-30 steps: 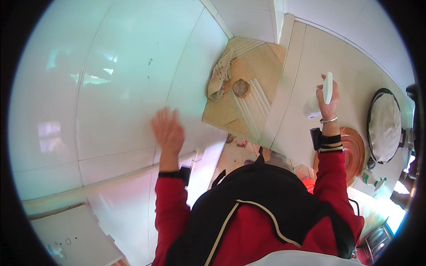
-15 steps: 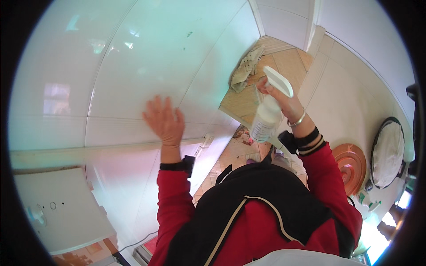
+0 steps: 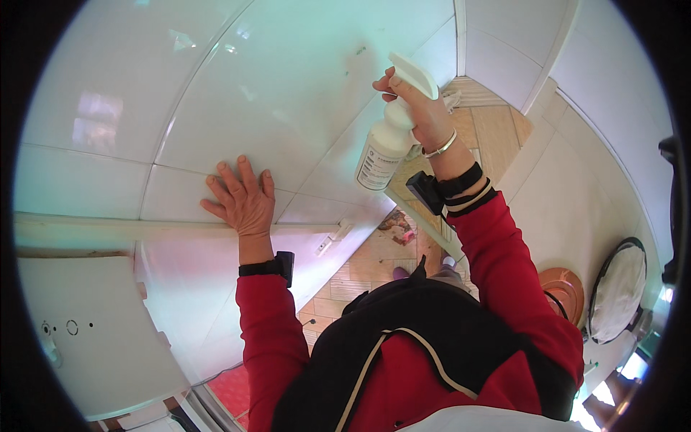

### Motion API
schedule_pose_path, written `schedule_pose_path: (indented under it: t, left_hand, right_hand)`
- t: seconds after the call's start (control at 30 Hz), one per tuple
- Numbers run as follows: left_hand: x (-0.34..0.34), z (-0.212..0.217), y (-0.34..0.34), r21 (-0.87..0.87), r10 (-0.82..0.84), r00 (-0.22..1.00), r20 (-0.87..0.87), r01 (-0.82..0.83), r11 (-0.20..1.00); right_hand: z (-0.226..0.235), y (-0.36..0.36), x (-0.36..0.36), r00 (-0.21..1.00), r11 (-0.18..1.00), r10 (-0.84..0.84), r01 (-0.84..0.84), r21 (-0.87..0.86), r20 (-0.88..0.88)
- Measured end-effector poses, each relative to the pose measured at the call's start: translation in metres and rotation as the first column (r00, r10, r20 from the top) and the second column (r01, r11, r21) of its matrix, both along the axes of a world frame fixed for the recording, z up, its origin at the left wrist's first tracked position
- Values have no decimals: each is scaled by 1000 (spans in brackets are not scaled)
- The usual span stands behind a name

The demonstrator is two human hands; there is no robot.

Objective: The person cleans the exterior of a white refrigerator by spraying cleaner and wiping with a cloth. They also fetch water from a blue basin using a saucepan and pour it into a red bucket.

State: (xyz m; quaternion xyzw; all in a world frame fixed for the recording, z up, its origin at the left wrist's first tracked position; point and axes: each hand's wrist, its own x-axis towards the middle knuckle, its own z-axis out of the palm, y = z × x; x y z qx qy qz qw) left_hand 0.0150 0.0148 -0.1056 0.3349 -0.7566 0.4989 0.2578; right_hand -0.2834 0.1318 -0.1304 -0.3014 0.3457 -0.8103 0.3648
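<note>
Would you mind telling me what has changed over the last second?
The right hand carried the white spray bottle from far right leftward to the tiled wall, nozzle now facing the tiles. The left hand stayed pressed flat on the wall, and the bottle stayed gripped.

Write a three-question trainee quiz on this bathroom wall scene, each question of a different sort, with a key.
1. True or false: the left hand lies flat on the white tiled wall.
2. What does the right hand hold? A) a sponge B) a white spray bottle C) a brush
3. Fill in: the bottle's nozzle points toward the ____.

Key: 1 true; 2 B; 3 wall.
</note>
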Motion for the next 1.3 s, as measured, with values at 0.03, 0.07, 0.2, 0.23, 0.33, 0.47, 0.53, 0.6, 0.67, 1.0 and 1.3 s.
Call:
schedule_pose_path:
  t: [0.03,0.07,0.2,0.23,0.33,0.47,0.53,0.6,0.67,1.0,1.3]
  left_hand:
    - [0,-1,0,5,6,1000,5,-6,1000]
    - [1,-1,0,11,10,1000,4,-10,1000]
    - [0,0,0,-1,11,1000,9,-11,1000]
    - [0,0,0,-11,-2,1000,9,2,1000]
    - [0,1,0,-9,-8,1000,6,8,1000]
    - [0,1,1,-4,0,1000,8,0,1000]
    - [-1,1,2,1,2,1000,9,-2,1000]
    - [-2,2,3,-14,7,1000,8,-7,1000]
    - [-4,3,4,-17,4,1000,4,-4,1000]
    - [-5,6,5,2,-20,1000,-11,20,1000]
    - [-6,4,5,9,-35,999,0,35,999]
  right_hand:
    - [-1,-3,0,1000,1000,-3,2,24,24]
    - [-3,-5,1,999,1000,12,-13,18,34]
    - [-5,-12,3,993,999,30,-27,-30,111]
    - [-4,-13,3,997,998,29,-25,-61,71]
    - [1,-15,-4,998,998,-38,40,-56,42]
    - [8,-14,-15,996,997,-65,68,-35,67]
    - [8,-12,-15,999,999,-44,44,-25,-19]
    - [7,-11,-10,1000,1000,-15,15,6,7]
    - [6,-10,-2,999,998,9,-12,68,46]
    - [8,-8,25,995,998,49,-45,46,-81]
    - [7,-9,54,888,991,60,1,132,-456]
